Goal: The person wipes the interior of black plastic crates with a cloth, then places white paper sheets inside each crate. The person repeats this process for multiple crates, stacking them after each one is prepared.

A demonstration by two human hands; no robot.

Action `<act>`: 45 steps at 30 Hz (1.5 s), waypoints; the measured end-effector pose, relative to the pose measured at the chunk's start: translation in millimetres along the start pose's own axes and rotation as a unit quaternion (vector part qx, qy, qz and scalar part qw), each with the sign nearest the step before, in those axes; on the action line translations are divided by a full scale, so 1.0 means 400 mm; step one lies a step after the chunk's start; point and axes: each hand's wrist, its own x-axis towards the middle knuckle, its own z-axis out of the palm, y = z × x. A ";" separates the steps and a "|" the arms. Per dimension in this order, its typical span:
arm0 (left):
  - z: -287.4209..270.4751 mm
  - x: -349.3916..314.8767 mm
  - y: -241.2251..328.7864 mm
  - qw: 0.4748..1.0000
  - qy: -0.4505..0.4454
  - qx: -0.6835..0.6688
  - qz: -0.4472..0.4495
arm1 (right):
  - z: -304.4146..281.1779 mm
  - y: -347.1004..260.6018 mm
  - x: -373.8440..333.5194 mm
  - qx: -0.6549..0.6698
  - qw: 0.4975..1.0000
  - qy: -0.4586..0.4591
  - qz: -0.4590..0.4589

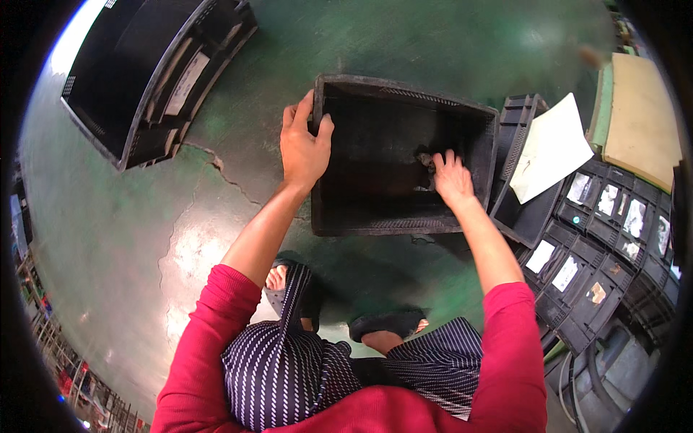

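Observation:
A black plastic crate (404, 229) lies before me, its hollow facing up. My left hand (304, 144) grips the crate's left rim, the thumb on the inside and the fingers along the outer edge. Inside, toward the right end, my right hand (453, 179) reaches down with bent fingers at a small crumpled greyish scrap (424, 157). Whatever is between those fingers is too small to make out. A few pale bits lie beside them on the dark bottom.
Another black crate (155, 133) stands at upper left. On the right, a white sheet (552, 148) lies across a further black crate (518, 123). Beyond are labelled stacked crates (588, 270) and a cream-coloured panel (642, 119). A crack (216, 162) runs through the green floor.

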 end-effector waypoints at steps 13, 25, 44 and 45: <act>-0.005 -0.008 0.057 0.991 -0.065 0.025 -0.115 | -0.044 -0.251 0.144 0.242 0.964 0.082 0.075; -0.030 -0.009 -0.082 0.739 -0.218 -0.501 -0.395 | -0.270 -0.552 0.149 0.170 0.905 0.384 -0.067; -0.089 -0.004 -0.028 0.903 -0.280 -0.197 -0.259 | -0.353 -0.320 0.298 0.221 0.875 0.428 0.044; -0.081 -0.020 -0.001 0.917 -0.265 -0.169 -0.244 | -0.356 -0.219 0.267 0.183 0.874 0.442 0.086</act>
